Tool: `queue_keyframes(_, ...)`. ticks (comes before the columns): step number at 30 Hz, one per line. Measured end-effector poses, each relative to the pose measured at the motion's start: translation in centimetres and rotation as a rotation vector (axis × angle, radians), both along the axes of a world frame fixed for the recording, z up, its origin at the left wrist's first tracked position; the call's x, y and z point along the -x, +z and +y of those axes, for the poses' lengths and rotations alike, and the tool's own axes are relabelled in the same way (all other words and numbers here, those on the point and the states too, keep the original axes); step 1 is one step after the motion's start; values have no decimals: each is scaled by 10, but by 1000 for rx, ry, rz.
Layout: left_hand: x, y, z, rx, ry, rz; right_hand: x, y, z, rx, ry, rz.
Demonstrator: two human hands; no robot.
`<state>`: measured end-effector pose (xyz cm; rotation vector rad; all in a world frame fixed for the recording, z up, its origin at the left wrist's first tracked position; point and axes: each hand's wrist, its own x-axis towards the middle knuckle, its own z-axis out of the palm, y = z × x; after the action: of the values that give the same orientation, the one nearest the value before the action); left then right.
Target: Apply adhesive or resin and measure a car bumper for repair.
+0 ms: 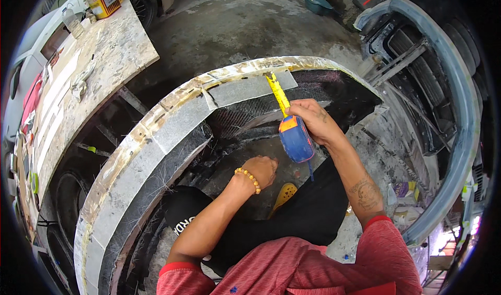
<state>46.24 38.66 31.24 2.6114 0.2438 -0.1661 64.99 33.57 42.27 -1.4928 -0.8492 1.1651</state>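
Note:
My right hand grips a blue and orange tape measure near its top. Its yellow blade is drawn out a short way. The blade's tip lies on a grey-white fibre mat strip along the inner side of a long curved moulded part. That part arcs around me, its edge whitish and brown-stained, with dark woven cloth and loose fibres inside. My left hand, with a beaded bracelet at the wrist, is closed in front of my body. Whatever its fingers hold, if anything, is hidden.
A stained worktable at the left carries a yellow tin, a clear bottle and pale strips. A vehicle stands beyond it. Another curved grey part stands at the right. A green basin sits on the far floor.

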Motion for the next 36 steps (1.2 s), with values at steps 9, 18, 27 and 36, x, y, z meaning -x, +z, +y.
queue_keyframes(9,-2,-6,1,-18,-26,-18,-2,3,2,3,-21,37)
queue_keyframes(18,-1,-3,3,14,-10,27,-5,7,2,79,-21,24)
queue_keyframes(27,-3,-6,2,29,10,32,-5,15,0,73,-17,81)
queue_keyframes(36,-3,-10,2,30,1,28,1,19,-1,71,-9,15)
